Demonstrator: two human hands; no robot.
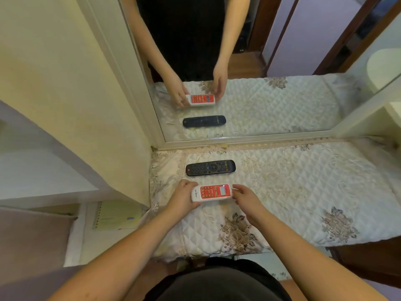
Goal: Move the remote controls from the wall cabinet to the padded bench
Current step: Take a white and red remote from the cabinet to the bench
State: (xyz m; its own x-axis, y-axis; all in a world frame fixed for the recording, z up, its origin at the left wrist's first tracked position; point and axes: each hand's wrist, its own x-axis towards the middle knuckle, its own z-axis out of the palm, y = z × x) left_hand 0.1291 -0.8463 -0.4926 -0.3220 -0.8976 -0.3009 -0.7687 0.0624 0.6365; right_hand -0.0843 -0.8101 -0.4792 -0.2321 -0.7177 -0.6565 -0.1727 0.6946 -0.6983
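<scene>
On the quilted worktop (282,181) before a wall mirror (271,61), a person grips a red-and-white remote control (211,192) lengthwise between both hands. Left hand (184,197) wraps its white end; right hand (244,197) pinches the opposite end with fingertips. Just beyond, nearer the mirror, a black remote control (210,167) lies flat, parallel, touching neither hand.
</scene>
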